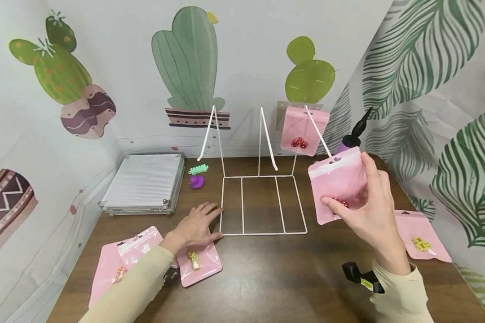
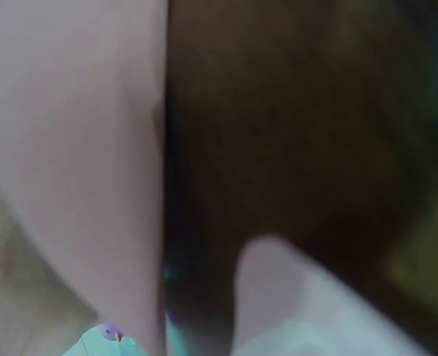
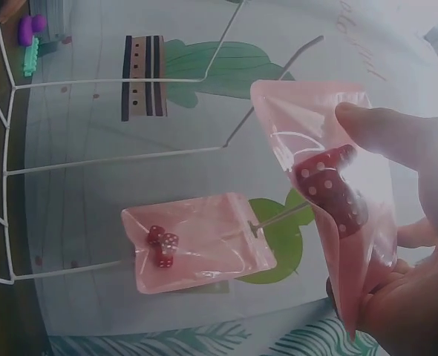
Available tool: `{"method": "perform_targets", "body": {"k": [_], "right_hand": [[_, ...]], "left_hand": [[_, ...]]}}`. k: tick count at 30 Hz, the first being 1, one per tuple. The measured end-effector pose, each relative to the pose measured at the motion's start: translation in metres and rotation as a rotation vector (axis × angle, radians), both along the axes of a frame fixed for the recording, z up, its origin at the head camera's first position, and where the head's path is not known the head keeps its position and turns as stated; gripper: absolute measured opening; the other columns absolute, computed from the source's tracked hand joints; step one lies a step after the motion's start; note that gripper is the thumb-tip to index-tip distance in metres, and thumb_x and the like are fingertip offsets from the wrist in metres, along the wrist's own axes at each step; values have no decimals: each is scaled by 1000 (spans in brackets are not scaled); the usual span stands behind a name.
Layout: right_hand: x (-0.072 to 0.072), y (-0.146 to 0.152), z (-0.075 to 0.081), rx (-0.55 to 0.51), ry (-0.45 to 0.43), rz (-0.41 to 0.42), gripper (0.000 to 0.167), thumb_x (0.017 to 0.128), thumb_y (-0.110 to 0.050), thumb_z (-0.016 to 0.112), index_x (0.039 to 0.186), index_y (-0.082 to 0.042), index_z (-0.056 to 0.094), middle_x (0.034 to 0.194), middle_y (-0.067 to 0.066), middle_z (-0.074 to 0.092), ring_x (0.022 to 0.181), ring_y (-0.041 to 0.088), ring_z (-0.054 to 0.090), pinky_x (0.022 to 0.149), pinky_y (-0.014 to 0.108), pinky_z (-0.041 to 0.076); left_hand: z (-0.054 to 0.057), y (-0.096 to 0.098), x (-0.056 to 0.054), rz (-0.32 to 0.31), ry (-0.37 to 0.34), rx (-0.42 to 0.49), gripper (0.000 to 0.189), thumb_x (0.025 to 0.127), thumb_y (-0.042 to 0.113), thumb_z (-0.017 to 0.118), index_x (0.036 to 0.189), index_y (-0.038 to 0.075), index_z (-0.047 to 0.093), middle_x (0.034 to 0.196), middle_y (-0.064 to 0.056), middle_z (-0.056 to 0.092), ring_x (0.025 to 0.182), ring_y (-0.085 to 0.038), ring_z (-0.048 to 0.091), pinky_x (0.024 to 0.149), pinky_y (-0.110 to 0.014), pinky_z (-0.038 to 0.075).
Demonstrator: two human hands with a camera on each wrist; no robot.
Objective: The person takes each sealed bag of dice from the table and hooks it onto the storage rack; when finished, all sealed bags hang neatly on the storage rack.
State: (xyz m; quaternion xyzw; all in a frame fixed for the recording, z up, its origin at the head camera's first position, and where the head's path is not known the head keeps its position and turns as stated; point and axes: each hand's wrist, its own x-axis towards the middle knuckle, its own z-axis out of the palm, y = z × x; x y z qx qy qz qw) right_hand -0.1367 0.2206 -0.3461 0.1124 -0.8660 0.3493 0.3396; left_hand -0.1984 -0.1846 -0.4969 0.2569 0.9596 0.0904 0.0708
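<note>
My right hand (image 1: 373, 220) pinches a pink zip bag (image 1: 335, 186) between thumb and fingers. Red dice (image 3: 330, 185) with white dots show through that bag in the right wrist view. The slot at its top edge is right at the tip of the right-hand prong of a white wire rack (image 1: 266, 233). Farther back on the same prong hangs another pink bag (image 1: 293, 125) with red dice. With fingers spread, my left hand (image 1: 196, 226) rests on the table at the rack's left front corner, above a pink bag (image 1: 202, 267) holding yellow dice.
More pink bags (image 1: 103, 267) lie at the left, and one with yellow dice (image 1: 424, 233) at the right. Behind my left hand are a clear-edged ridged case (image 1: 143, 181), a purple duck (image 1: 196, 181) and a green toy (image 1: 198, 169). A black-tipped purple pump (image 1: 351, 140) stands behind the held bag.
</note>
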Motion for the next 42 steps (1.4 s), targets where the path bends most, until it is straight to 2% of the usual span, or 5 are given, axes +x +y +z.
{"method": "perform_targets", "body": {"k": [12, 25, 33, 37, 42], "right_hand": [[3, 4, -6, 6, -15, -13, 119, 49, -6, 96, 151, -13, 35, 109, 26, 47, 91, 15, 36, 63, 15, 33], [-6, -2, -17, 14, -32, -40, 119, 51, -10, 95, 152, -16, 33, 106, 26, 46, 88, 22, 38, 65, 27, 31], [-23, -12, -23, -71, -89, -66, 112, 59, -18, 93, 152, -24, 31, 116, 27, 46, 102, 34, 44, 73, 43, 35], [-37, -18, -28, -110, -58, -83, 110, 61, -20, 92, 152, -23, 31, 120, 29, 44, 108, 37, 42, 77, 50, 38], [-58, -25, -34, -133, -6, -115, 107, 63, -25, 91, 152, -20, 31, 120, 30, 42, 108, 39, 42, 77, 51, 38]], "left_hand": [[0, 0, 0, 4, 1, -9, 83, 82, 59, 66, 149, 19, 40, 154, -11, 36, 143, -37, 30, 111, -64, 29], [-2, 0, 0, -3, 12, -8, 82, 82, 60, 66, 149, 19, 40, 153, -11, 38, 143, -38, 31, 110, -65, 29], [-2, -2, -1, -4, 26, -5, 82, 82, 60, 66, 148, 19, 41, 153, -11, 38, 142, -38, 32, 110, -65, 30], [-2, -3, -1, -6, 20, -7, 83, 82, 60, 66, 149, 19, 40, 153, -11, 38, 142, -39, 31, 110, -65, 29], [-2, -3, -1, -11, 19, -6, 82, 82, 60, 66, 149, 19, 40, 153, -11, 38, 142, -39, 31, 109, -66, 29]]}}
